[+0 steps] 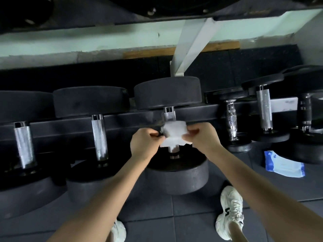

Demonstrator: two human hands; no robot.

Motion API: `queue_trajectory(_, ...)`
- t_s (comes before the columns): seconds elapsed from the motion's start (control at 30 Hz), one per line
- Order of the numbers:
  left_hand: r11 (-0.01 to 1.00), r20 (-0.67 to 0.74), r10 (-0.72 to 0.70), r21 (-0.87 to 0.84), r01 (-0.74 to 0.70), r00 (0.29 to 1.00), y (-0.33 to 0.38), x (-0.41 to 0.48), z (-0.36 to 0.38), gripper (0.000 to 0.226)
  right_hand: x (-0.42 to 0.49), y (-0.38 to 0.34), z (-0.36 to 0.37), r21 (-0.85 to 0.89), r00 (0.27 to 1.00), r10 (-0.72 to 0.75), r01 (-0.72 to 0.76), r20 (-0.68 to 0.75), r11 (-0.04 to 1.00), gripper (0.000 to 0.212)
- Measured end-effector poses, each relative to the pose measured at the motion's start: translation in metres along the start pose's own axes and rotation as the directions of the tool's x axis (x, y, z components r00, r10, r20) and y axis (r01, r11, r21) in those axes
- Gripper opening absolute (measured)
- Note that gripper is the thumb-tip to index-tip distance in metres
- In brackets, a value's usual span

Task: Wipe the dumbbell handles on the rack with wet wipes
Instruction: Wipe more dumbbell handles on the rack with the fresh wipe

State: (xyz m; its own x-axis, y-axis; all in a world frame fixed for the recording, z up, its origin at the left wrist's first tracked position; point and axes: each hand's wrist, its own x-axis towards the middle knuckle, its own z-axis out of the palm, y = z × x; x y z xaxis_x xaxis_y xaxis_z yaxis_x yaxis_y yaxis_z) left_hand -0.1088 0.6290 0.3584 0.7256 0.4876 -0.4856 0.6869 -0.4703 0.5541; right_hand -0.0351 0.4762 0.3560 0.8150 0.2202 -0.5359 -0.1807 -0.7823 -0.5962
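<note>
The wipe (172,135) lies bunched over the middle of the centre handle (169,114) on the rack (122,120), with bare metal showing above and below it. The left hand (146,145) and right hand (202,138) each keep a closed grip, pinching one edge of the wipe. This handle looks mid-wipe. The other handles (100,137) on either side show no sign of being done or not. A pack (283,164) lies on the floor to the handle's right.
</note>
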Motion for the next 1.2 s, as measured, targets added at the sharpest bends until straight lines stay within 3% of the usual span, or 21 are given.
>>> queue_trajectory(0.1,0.993,-0.228,-0.021,-0.115,-0.006,0.973,0.015,-0.007,0.003,0.014,0.006,-0.023,-0.001,0.078,0.987,-0.002,0.014,-0.162,0.997,0.04)
queue_trajectory(0.17,0.967,-0.267,-0.069,-0.255,-0.002,0.961,0.023,-0.007,0.009,0.013,0.012,-0.032,0.004,0.051,0.984,-0.014,0.023,-0.177,0.998,0.045)
queue_trajectory(0.27,0.79,-0.128,-0.278,-0.594,0.151,0.952,0.026,0.008,0.023,0.022,0.016,-0.038,0.019,0.11,0.986,-0.008,0.027,-0.169,0.994,0.028)
queue_trajectory(0.43,0.535,0.057,-0.37,-0.803,0.263,0.927,0.037,0.028,0.033,0.011,0.032,-0.042,0.038,0.478,0.987,0.151,-0.103,-0.063,0.873,0.02)
queue_trajectory(0.57,0.594,0.154,-0.318,-0.736,0.323,0.935,0.041,0.03,0.024,0.021,0.03,-0.034,0.033,0.631,0.991,0.135,-0.118,0.022,0.767,0.024)
queue_trajectory(0.63,0.527,0.214,-0.285,-0.779,0.339,0.934,0.032,0.025,0.022,0.011,0.023,-0.024,0.035,0.666,0.988,0.144,-0.146,0.058,0.731,0.018)
queue_trajectory(0.7,0.522,0.261,-0.264,-0.771,0.365,0.929,0.018,0.013,0.024,0.004,0.01,-0.015,0.037,0.666,0.98,0.165,-0.195,0.11,0.72,0.011)
queue_trajectory(0.8,0.511,0.314,-0.257,-0.759,0.404,0.914,0.009,0.01,0.028,0.015,0.004,-0.01,0.034,0.658,0.976,0.151,-0.218,0.157,0.721,0.014)
queue_trajectory(0.93,0.382,0.317,-0.238,-0.839,0.388,0.918,0.02,0.033,0.024,0.009,0.03,-0.028,0.028,0.732,0.984,0.133,-0.178,0.12,0.657,0.011)
queue_trajectory(1.0,0.371,0.299,-0.214,-0.856,0.36,0.93,0.024,0.039,0.025,0.007,0.037,-0.029,0.028,0.736,0.987,0.118,-0.159,0.107,0.658,0.011)
queue_trajectory(1.1,0.432,0.247,-0.2,-0.846,0.312,0.948,0.02,0.038,0.025,0.024,0.035,-0.024,0.031,0.713,0.994,0.049,-0.102,0.095,0.694,0.016)
queue_trajectory(1.2,0.547,0.233,-0.161,-0.788,0.283,0.959,0.01,0.031,0.024,0.018,0.027,-0.016,0.032,0.699,0.994,-0.007,-0.072,0.109,0.712,0.011)
